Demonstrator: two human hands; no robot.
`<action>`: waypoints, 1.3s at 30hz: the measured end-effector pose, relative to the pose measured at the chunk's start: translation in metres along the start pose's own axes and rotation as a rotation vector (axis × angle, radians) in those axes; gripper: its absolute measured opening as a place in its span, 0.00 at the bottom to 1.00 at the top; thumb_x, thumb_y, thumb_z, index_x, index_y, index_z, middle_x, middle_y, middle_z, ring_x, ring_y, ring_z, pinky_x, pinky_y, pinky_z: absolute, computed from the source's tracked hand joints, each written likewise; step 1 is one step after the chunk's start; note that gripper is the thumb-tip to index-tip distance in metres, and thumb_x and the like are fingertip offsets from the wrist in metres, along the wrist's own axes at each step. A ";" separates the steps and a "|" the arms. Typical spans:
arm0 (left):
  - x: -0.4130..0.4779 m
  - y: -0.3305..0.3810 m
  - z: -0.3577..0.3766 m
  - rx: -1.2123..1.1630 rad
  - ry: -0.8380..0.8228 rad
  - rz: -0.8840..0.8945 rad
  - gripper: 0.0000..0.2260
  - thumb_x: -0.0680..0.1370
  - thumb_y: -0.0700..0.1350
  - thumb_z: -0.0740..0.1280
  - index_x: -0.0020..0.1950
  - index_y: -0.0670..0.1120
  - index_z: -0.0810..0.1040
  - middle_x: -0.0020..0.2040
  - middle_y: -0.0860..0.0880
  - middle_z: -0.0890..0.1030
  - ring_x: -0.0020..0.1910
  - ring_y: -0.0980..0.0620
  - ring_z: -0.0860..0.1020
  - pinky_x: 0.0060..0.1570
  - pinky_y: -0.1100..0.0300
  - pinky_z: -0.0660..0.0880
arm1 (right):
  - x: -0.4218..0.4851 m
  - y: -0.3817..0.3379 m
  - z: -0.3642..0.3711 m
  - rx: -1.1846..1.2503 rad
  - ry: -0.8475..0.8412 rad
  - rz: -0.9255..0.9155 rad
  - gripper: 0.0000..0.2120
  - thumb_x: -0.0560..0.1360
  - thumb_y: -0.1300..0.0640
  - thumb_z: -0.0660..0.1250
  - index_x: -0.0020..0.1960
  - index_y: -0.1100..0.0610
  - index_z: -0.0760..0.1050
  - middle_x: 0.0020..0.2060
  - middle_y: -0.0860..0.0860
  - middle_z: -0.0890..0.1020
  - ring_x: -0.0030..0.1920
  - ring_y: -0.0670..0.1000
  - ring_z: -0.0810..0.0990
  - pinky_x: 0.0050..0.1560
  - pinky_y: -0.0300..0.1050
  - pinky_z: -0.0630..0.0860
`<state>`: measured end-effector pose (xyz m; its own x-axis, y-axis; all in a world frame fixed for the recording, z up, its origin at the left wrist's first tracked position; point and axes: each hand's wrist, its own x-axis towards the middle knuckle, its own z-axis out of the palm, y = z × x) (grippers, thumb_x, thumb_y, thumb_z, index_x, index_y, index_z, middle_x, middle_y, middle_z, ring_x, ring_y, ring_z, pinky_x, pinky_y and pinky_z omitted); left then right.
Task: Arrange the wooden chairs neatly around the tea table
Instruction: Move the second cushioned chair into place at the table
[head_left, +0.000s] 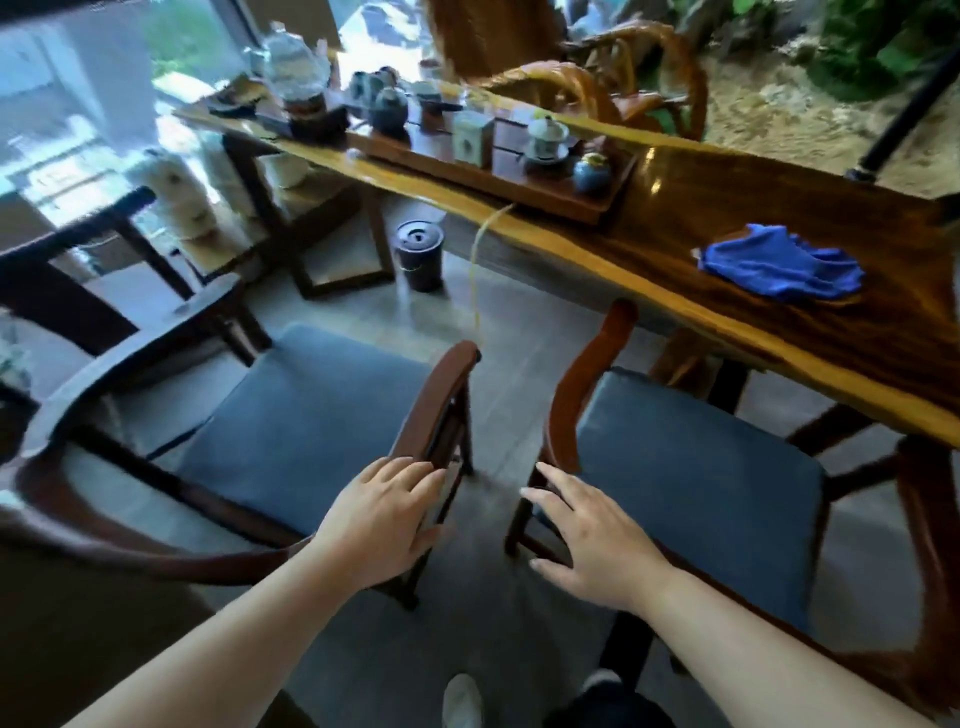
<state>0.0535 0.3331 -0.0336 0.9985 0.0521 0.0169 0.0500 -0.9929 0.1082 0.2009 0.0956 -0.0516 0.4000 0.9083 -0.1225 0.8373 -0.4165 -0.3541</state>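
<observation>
- Grey floor tiles fill the lower centre; the long slab tea table (727, 218) runs from upper left to the right edge.
- Left chair (311, 415), lower left, stands well back from the table and angled; judged not yet arranged.
- Right chair (691, 467), lower right, sits close in, seat partly under the table edge.
- Left hand (379, 525) lies flat and open against the left chair's armrest, not clenched; likely placed to grip and shift it.
- Right hand (592, 535) is spread open near the right chair's armrest; contact cannot be told.
- Tea tray (587, 205) holds a teapot, a lidded cup and small jars.
- Blue cloth (779, 265) lies on the table at right.
- Dark lidded bucket (418, 254) stands under the table; contents hidden.
</observation>
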 end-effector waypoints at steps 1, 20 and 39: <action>-0.007 -0.007 0.001 -0.006 -0.016 -0.037 0.26 0.70 0.59 0.70 0.62 0.46 0.76 0.57 0.48 0.81 0.57 0.46 0.77 0.57 0.53 0.73 | 0.011 -0.006 0.002 -0.007 -0.017 -0.026 0.36 0.73 0.40 0.68 0.76 0.47 0.58 0.77 0.52 0.56 0.75 0.53 0.56 0.71 0.46 0.52; -0.032 -0.070 0.045 0.004 -0.329 -0.708 0.32 0.72 0.65 0.63 0.70 0.48 0.67 0.65 0.48 0.75 0.65 0.47 0.70 0.64 0.51 0.67 | 0.271 -0.003 0.039 -0.231 -0.427 -0.620 0.41 0.66 0.37 0.72 0.73 0.49 0.61 0.74 0.56 0.63 0.73 0.55 0.58 0.71 0.57 0.57; -0.073 -0.104 0.081 0.147 -0.636 -0.652 0.09 0.77 0.48 0.62 0.57 0.48 0.71 0.48 0.48 0.80 0.45 0.45 0.78 0.41 0.53 0.69 | 0.373 -0.052 0.108 -0.553 -0.962 -0.703 0.42 0.58 0.15 0.49 0.40 0.52 0.76 0.38 0.48 0.80 0.42 0.54 0.77 0.41 0.48 0.72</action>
<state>-0.0230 0.4234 -0.1268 0.5939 0.5808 -0.5567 0.5662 -0.7934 -0.2237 0.2663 0.4598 -0.1791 -0.4126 0.5057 -0.7577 0.8899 0.4013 -0.2167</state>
